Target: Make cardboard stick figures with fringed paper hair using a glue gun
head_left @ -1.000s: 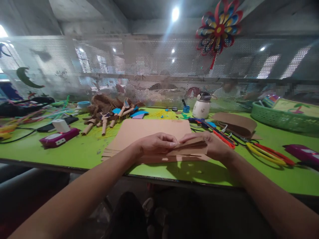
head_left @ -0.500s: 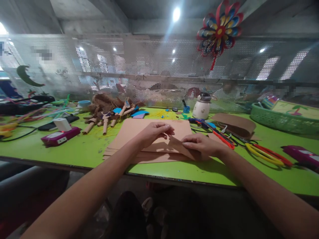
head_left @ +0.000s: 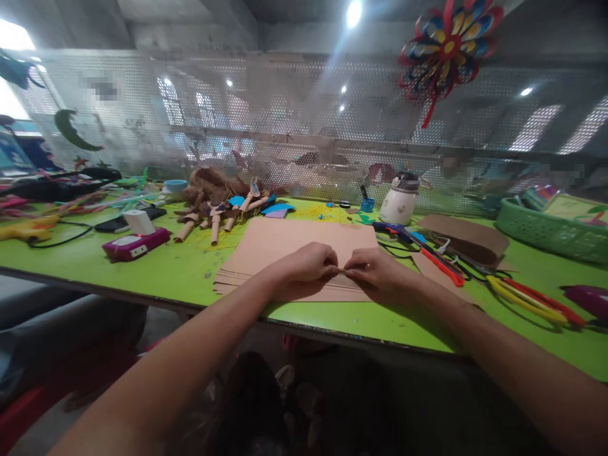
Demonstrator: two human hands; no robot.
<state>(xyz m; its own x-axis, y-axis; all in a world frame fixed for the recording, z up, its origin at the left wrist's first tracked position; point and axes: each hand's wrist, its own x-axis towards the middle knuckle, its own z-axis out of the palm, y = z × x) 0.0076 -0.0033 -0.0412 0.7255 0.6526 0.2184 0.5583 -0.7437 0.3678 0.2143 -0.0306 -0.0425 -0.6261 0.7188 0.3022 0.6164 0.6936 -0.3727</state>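
Observation:
A stack of light brown paper sheets (head_left: 304, 237) lies on the green table, its lower edges fanned out. Over the stack, my left hand (head_left: 316, 263) and my right hand (head_left: 368, 269) nearly meet, fingertips facing each other. Both are closed in a pinch on a small, thin brown paper piece (head_left: 341, 271) that shows between them; most of it is hidden by the fingers. Another brown paper piece (head_left: 434, 272) lies partly beneath my right forearm.
Rolled brown paper figures (head_left: 216, 218) and a purple power strip (head_left: 137, 244) are on the left of the green table (head_left: 190, 272). To the right lie red-handled scissors (head_left: 441, 266), yellow-handled pliers (head_left: 522, 301), a white bottle (head_left: 399, 201) and a green basket (head_left: 546, 231).
My hands have come together and both now pinch the paper. The piece that stood out as a larger flap between them now shows as a thin edge. The view has shifted slightly left.

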